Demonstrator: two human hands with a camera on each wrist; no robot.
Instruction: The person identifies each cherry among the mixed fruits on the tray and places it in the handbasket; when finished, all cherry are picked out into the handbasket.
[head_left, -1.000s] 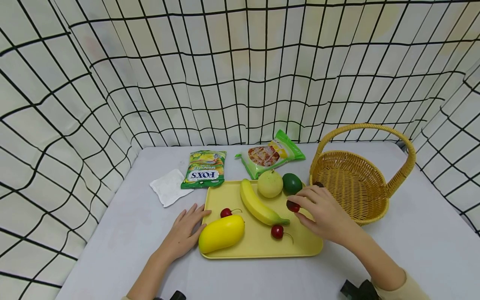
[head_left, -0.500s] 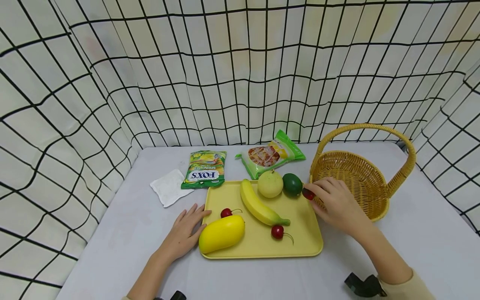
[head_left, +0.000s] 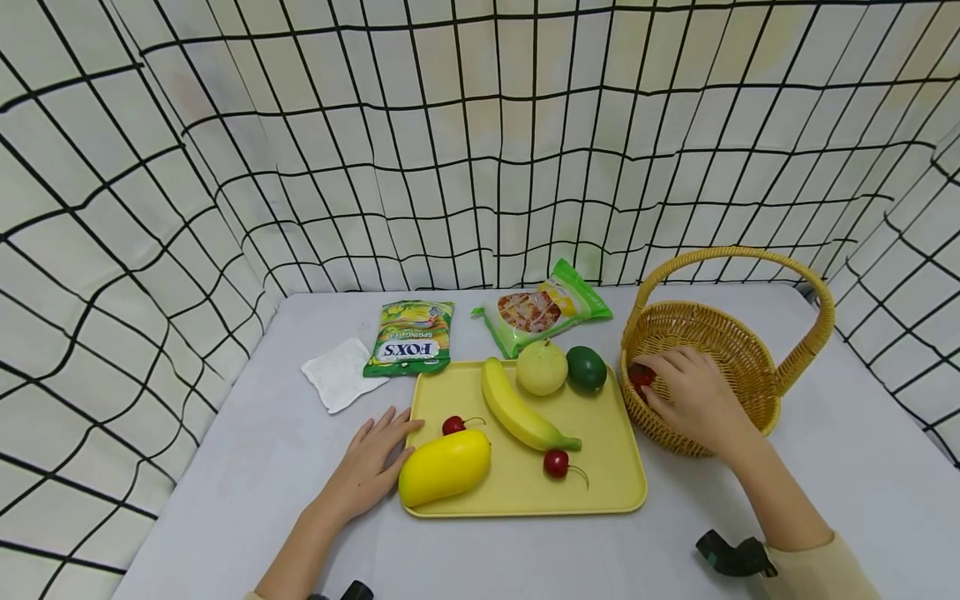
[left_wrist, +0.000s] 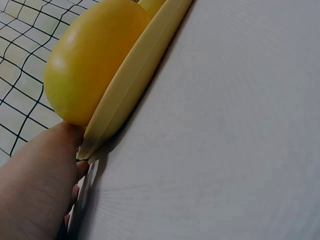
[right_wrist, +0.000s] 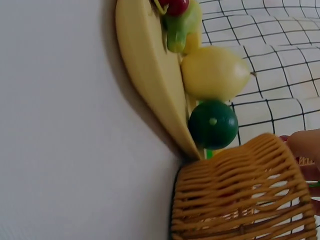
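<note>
Basket [right_wrist: 240, 180] cut off in right-wrist view

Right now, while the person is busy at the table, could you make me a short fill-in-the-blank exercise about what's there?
1. The ____ hand is at the wicker basket.
2. The tray beneath the banana is coloured ____.
3. The number of cherries lying on the tray is ____.
4. The packet beside the white square bears the upside-down brand name ____.

Missing words: right; yellow; two; FOX'S.
</note>
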